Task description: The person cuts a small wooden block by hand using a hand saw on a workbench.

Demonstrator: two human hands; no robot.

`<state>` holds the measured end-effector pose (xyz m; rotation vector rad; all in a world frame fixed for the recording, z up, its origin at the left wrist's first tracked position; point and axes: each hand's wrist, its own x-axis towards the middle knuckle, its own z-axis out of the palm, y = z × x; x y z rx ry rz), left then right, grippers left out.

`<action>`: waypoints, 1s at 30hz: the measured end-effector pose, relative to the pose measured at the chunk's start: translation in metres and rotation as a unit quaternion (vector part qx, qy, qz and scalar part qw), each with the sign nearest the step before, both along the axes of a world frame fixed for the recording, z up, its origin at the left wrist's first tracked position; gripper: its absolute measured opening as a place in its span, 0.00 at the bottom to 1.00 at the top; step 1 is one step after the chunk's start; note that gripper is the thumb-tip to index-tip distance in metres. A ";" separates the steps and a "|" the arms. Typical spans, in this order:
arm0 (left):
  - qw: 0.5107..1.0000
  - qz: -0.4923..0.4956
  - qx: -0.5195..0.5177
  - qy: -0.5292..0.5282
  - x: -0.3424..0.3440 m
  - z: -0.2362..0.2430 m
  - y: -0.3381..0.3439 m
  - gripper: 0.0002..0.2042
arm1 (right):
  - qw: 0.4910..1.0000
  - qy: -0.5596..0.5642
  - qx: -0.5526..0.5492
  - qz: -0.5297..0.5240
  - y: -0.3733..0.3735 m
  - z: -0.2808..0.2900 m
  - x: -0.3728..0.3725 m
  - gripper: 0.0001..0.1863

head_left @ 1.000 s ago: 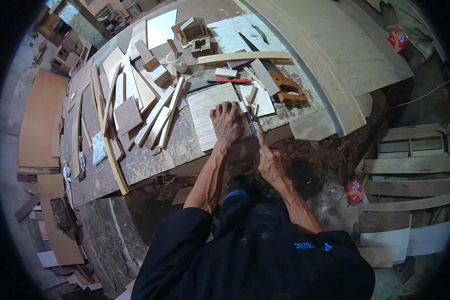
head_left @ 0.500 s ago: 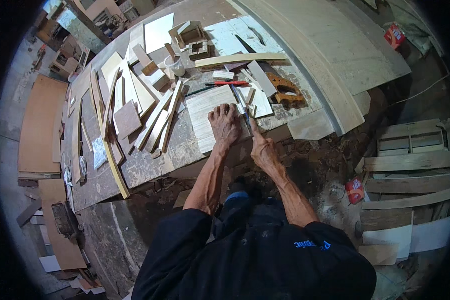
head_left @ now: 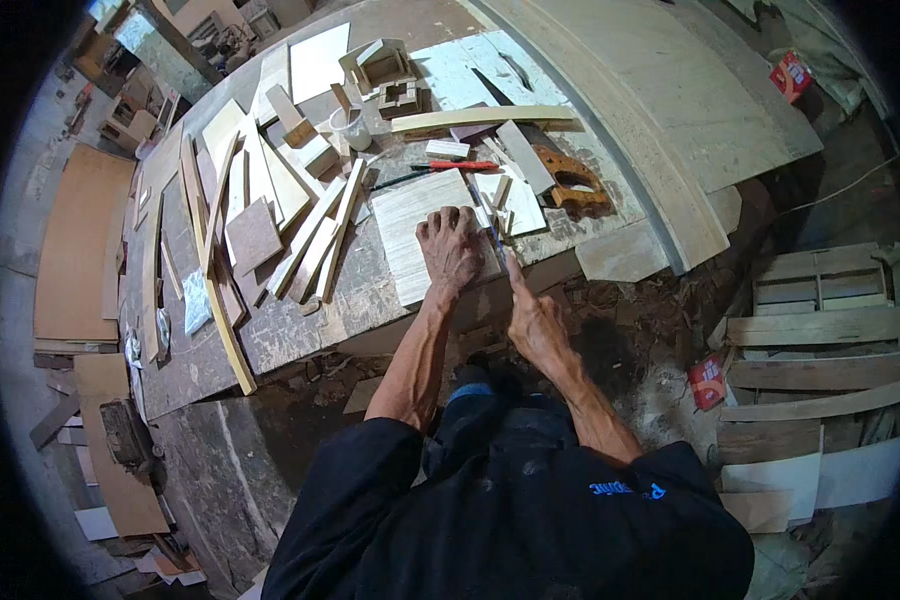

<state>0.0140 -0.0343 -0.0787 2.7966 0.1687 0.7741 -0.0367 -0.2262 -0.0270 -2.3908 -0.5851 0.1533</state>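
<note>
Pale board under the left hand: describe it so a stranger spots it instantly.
On the workbench, go to the near edge, where the left hand rests. Beneath lies the pale board, squarish, finely streaked, broader than the wood strips to its left.

Woodworking workshop | scuffed workbench (head_left: 282,342) | wooden strips (head_left: 341,232) | saw handle (head_left: 574,171)

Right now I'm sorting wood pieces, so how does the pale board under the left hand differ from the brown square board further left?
The pale board is larger than the brown board. The pale board is light and streaked, the brown board darker and plainer. The left hand rests on the pale board; no hand touches the brown board. Both are flat and four-sided.
</note>
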 end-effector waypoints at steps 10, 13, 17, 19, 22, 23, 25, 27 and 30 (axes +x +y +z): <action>1.000 -0.014 -0.020 0.017 0.001 0.000 -0.002 0.21 | 0.992 0.010 -0.123 0.039 -0.003 0.011 0.000 0.42; 1.000 -0.017 -0.019 0.017 0.002 0.001 0.000 0.20 | 0.992 0.064 -0.099 0.037 -0.009 0.022 -0.007 0.42; 1.000 -0.021 -0.015 0.009 0.003 0.006 -0.008 0.20 | 0.998 -0.047 -0.034 0.019 0.004 -0.001 0.013 0.42; 0.999 -0.028 -0.008 0.027 0.001 0.004 -0.003 0.20 | 0.999 -0.021 -0.046 0.018 -0.001 0.001 0.010 0.42; 1.000 -0.020 -0.011 0.010 0.001 0.002 0.000 0.19 | 0.997 0.024 -0.062 0.033 -0.006 0.026 0.000 0.42; 1.000 -0.018 -0.014 0.002 0.000 0.002 -0.001 0.19 | 0.996 0.045 -0.068 0.041 -0.009 0.029 -0.003 0.42; 1.000 -0.020 -0.018 0.005 0.002 0.006 -0.006 0.19 | 0.995 0.038 -0.087 0.028 -0.003 0.030 0.002 0.42; 0.999 -0.031 -0.027 0.004 0.004 0.013 -0.014 0.19 | 0.995 -0.013 -0.100 -0.003 -0.002 0.018 0.009 0.40; 1.000 -0.021 -0.006 0.008 0.001 0.004 -0.001 0.22 | 0.985 0.112 -0.130 0.011 -0.001 0.039 0.008 0.44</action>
